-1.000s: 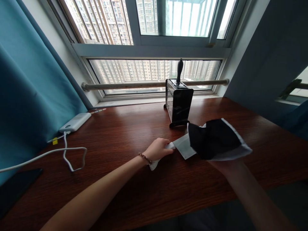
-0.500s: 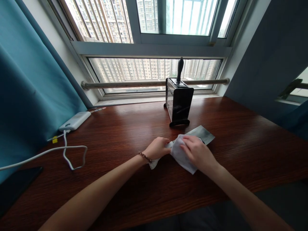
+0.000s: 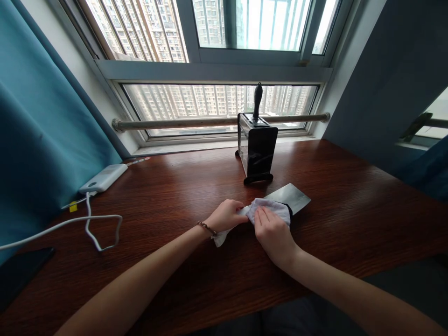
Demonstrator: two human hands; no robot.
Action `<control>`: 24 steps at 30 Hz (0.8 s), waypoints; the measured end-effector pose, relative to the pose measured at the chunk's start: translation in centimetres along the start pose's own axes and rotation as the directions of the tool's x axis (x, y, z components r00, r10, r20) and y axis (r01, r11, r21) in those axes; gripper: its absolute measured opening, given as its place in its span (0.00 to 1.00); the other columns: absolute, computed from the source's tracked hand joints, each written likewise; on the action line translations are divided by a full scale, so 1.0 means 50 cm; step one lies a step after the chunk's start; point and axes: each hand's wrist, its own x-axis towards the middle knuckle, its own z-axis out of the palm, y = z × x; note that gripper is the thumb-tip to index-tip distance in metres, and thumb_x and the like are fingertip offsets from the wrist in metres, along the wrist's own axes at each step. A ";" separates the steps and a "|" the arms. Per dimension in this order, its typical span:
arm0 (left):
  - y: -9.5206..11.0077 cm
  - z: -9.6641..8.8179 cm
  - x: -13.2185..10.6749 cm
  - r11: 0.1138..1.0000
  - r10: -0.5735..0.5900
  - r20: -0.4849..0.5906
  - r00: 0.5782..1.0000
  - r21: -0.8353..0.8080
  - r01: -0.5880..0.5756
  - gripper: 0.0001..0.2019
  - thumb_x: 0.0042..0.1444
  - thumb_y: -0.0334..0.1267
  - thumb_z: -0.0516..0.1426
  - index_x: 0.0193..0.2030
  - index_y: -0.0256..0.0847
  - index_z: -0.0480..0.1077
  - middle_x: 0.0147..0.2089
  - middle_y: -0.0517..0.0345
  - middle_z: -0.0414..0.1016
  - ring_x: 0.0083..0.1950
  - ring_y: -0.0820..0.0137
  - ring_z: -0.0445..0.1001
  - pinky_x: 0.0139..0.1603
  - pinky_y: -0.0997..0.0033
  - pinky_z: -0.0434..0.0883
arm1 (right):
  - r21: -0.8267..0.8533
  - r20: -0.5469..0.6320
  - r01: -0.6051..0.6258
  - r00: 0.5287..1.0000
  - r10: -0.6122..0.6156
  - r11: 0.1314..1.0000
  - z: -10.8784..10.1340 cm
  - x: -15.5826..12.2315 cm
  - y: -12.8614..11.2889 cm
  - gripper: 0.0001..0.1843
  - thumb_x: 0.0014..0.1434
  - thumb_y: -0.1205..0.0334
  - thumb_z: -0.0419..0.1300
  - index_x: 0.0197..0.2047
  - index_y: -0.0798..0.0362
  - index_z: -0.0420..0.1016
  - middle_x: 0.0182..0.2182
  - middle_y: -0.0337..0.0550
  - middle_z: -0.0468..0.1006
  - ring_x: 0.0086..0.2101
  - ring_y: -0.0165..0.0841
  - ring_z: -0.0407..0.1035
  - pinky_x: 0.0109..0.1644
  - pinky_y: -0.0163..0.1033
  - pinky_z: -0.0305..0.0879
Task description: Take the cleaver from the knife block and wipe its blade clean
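Note:
A flat grey knife blade (image 3: pixel 293 196) lies on the dark wooden desk (image 3: pixel 168 196), just in front of me. My left hand (image 3: pixel 226 215) is closed round the white handle end (image 3: pixel 219 239) of the knife, which sticks out below my wrist. My right hand (image 3: pixel 273 233) presses a crumpled white cloth (image 3: pixel 269 206) down on the blade, fingers together on the cloth. A dark edge of the cloth shows at its right side. Most of the blade near the handle is hidden under cloth and hands.
A black knife block (image 3: pixel 257 149) with one black handle (image 3: pixel 258 95) sticking up stands behind the blade, near the window sill. At the left lie a white power bank (image 3: pixel 103 178), its looped white cable (image 3: pixel 87 224) and a dark phone (image 3: pixel 21 275). A teal curtain (image 3: pixel 38 126) hangs on the left.
My right hand brought the cloth down from the air onto the blade and slid it back toward the handle. My left hand stayed put.

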 end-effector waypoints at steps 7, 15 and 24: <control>-0.003 -0.010 0.005 0.998 -0.001 0.074 0.997 -0.058 0.005 0.15 0.47 0.46 0.55 0.21 0.35 0.62 0.21 0.64 0.53 0.25 0.77 0.50 0.25 0.74 0.48 | 0.026 -0.141 0.125 0.983 -0.120 0.992 -0.014 -0.021 0.025 0.16 0.56 0.80 0.49 0.42 0.73 0.75 0.40 0.66 0.74 0.40 0.47 0.70 0.42 0.45 0.71; -0.009 -0.010 0.007 0.996 -0.041 0.091 0.995 -0.079 0.048 0.16 0.46 0.49 0.56 0.25 0.34 0.68 0.21 0.63 0.57 0.24 0.76 0.52 0.24 0.73 0.49 | 0.157 -0.213 0.211 0.961 -0.176 0.965 -0.042 -0.060 0.076 0.17 0.61 0.80 0.46 0.43 0.72 0.75 0.42 0.61 0.74 0.42 0.46 0.70 0.43 0.46 0.71; 0.000 -0.020 0.007 0.995 -0.041 0.120 0.992 -0.088 0.052 0.16 0.46 0.48 0.56 0.25 0.33 0.69 0.21 0.63 0.59 0.24 0.76 0.54 0.25 0.74 0.51 | 0.282 -0.227 0.262 0.953 -0.201 0.923 -0.034 -0.079 0.132 0.15 0.64 0.77 0.49 0.48 0.68 0.73 0.47 0.55 0.73 0.46 0.44 0.68 0.49 0.47 0.68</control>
